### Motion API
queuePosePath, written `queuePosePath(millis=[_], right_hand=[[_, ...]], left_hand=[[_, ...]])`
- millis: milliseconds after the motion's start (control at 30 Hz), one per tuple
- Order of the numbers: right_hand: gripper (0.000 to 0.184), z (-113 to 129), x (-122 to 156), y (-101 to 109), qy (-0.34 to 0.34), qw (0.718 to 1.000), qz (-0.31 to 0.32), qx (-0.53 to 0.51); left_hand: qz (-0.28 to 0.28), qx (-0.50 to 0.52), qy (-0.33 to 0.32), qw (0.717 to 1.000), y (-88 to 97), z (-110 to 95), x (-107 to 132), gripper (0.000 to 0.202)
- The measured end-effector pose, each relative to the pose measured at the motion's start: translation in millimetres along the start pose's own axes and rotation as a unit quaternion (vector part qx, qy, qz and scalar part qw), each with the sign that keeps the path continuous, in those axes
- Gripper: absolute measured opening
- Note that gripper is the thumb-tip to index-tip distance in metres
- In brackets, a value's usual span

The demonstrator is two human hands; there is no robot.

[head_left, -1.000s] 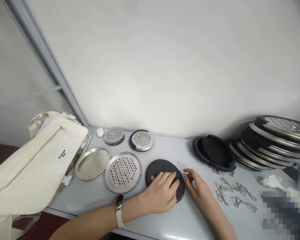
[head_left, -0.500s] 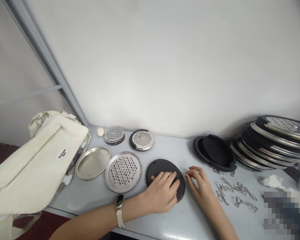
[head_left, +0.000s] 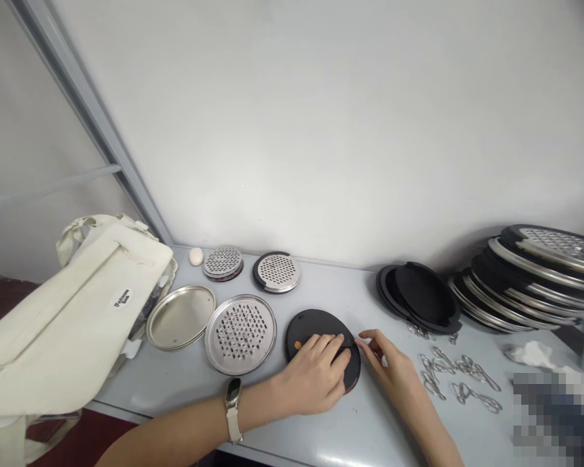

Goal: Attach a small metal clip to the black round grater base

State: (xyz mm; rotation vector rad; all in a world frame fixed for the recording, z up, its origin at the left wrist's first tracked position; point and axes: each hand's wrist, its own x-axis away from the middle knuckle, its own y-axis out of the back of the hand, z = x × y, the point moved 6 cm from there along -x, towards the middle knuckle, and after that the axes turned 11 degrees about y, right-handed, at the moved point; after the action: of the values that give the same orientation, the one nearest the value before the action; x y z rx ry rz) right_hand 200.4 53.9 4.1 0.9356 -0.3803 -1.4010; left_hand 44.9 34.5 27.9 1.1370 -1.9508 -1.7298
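My left hand lies over a flat black disc, its fingers spread and resting on the disc's top, pressing it against the table. An orange spot shows on the disc beside the fingers. At the disc's right rim my right hand pinches thumb and forefinger together. Whatever is between those fingertips is too small to make out. To the left lies a round metal grater plate, with a plain shallow metal dish beside it. Right of my right hand are several bent wire pieces.
Black round lids are piled near the wall. A tall stack of rimmed grater discs stands at the right. Smaller graters and a pale egg-shaped object sit at the back. A cream bag leans at the left.
My right hand has shifted slightly left, so its pinched fingertips now meet the black disc's rim. My left hand and the disc have stayed put.
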Motion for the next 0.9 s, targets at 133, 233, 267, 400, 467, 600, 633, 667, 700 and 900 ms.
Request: queuePosePath(millis=[133,233,267,400,467,600,633,667,700,900], right_hand=[[0.021,-2,-1,-1,0.022,1.0,-0.02,-0.008],[0.021,-6,0,-4,0.033,0.999,-0.031,-0.026],[0.022,-7,0,-5,0.03,0.999,-0.029,-0.029],[0.018,-4,0,-8,0.031,0.999,0.0,-0.041],[0.016,-2,0,-11,0.036,0.998,0.035,-0.049],[0.017,1,0,-13,0.036,0.995,0.067,-0.057],[0.016,1,0,-13,0.034,0.996,0.067,-0.055],[0.016,0,1,-13,0.031,0.996,0.067,-0.053],[0.015,0,1,-13,0.028,0.996,0.065,-0.051],[0.019,0,0,-10,0.023,0.997,0.051,-0.043]], left_hand=[[-0.002,-0.002,-0.001,1.0,-0.1,0,0,0.039],[-0.001,-0.006,0.0,1.0,-0.8,0,0,0.04],[-0.001,-0.008,0.0,1.0,-1.2,0,0,0.04],[-0.005,-0.016,-0.002,1.0,-1.7,-1,0,0.04],[-0.007,-0.019,-0.002,1.0,-1.5,-1,1,0.04],[-0.01,-0.021,-0.003,1.0,-0.1,-1,0,0.04],[-0.011,-0.02,-0.003,1.0,0.4,-1,0,0.04],[-0.011,-0.018,-0.002,1.0,0.7,-1,0,0.04],[-0.01,-0.017,-0.002,1.0,0.9,-1,0,0.039],[-0.003,-0.015,0.0,1.0,0.5,-1,0,0.039]])
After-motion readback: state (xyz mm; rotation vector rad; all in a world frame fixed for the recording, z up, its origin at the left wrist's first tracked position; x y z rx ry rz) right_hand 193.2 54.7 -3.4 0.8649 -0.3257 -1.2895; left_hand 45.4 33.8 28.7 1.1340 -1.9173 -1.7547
